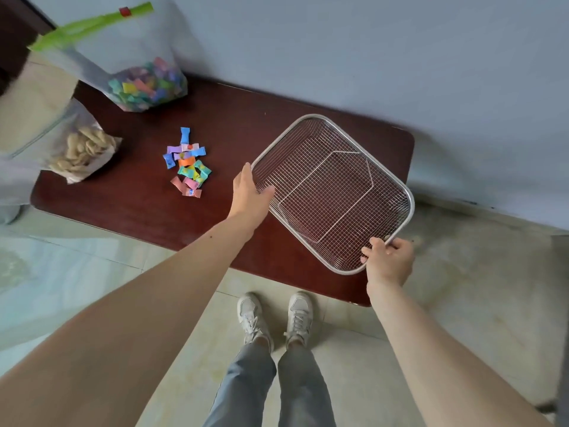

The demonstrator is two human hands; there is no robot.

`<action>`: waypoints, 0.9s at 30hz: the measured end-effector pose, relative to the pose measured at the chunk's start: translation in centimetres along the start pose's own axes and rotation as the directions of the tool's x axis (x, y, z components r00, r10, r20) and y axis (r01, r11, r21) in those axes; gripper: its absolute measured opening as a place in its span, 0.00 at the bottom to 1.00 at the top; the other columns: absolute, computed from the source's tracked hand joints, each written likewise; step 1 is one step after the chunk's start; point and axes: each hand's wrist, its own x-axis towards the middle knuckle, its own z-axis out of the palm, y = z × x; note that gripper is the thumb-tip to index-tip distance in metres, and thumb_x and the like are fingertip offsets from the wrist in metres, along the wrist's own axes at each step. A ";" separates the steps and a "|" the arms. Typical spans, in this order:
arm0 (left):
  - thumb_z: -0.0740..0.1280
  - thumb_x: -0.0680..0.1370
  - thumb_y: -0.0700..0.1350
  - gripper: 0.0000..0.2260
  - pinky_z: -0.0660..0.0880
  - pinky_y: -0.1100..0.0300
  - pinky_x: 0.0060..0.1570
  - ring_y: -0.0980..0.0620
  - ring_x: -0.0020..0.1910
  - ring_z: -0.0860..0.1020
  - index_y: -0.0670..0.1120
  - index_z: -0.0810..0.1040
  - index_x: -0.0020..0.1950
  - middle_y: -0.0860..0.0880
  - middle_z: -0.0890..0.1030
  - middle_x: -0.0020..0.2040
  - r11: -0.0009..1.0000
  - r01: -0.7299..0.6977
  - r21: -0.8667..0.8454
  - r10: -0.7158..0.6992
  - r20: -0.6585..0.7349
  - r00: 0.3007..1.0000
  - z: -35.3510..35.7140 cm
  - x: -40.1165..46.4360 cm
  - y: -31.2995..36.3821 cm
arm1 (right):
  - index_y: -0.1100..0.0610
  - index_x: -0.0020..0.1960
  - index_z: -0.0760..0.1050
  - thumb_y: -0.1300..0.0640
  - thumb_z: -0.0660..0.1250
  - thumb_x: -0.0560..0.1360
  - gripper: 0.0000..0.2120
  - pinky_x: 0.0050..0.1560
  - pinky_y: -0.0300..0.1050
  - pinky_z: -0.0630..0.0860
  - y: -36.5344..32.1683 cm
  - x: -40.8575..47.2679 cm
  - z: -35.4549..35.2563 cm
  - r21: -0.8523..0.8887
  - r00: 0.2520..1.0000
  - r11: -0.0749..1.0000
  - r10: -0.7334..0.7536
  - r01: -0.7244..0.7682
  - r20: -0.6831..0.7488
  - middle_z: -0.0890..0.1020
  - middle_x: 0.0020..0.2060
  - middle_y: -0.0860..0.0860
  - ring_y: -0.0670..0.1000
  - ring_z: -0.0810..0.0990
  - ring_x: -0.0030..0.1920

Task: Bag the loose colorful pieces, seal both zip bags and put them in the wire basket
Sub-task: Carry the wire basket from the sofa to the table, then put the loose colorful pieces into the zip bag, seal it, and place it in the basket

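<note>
Wire basket (334, 192), two hands (251, 195), two bags (144, 84)

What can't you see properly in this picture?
- Bag of pale pieces, head view: its top is hidden behind a blurred pale shape at the left edge, so whether it is sealed cannot be told.
- Bag of colorful pieces: too hazy to count the pieces.
- Loose colorful pieces: their prints are too small to read.
- Left hand on the wire basket: the fingertips are hidden.
</note>
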 end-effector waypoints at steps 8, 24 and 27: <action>0.61 0.81 0.45 0.33 0.56 0.53 0.73 0.50 0.80 0.49 0.52 0.44 0.79 0.51 0.45 0.81 0.999 -0.013 0.038 0.012 0.035 0.999 0.4 -0.3 0.3 | 0.60 0.55 0.72 0.60 0.66 0.77 0.09 0.46 0.52 0.84 0.1 -0.1 0.2 0.037 0.999 0.999 0.002 -0.003 0.039 0.83 0.49 0.56 0.52 0.85 0.40; 0.61 0.81 0.47 0.30 0.50 0.46 0.78 0.50 0.80 0.44 0.50 0.49 0.79 0.50 0.46 0.81 0.998 -0.026 0.061 0.022 0.071 0.997 -0.5 -6.1 0.7 | 0.59 0.69 0.67 0.53 0.71 0.75 0.27 0.65 0.54 0.71 -2.1 -4.0 -2.7 -0.144 0.996 0.986 -0.077 0.082 0.040 0.74 0.67 0.56 0.59 0.75 0.66; 0.61 0.81 0.46 0.30 0.50 0.47 0.78 0.51 0.80 0.44 0.50 0.51 0.79 0.50 0.48 0.81 0.999 -0.043 0.012 0.042 0.065 0.997 -1.2 -7.8 0.8 | 0.60 0.69 0.67 0.53 0.71 0.74 0.27 0.63 0.53 0.72 -3.1 -5.4 -3.1 -0.172 0.988 0.973 -0.148 0.153 0.042 0.74 0.67 0.57 0.59 0.74 0.65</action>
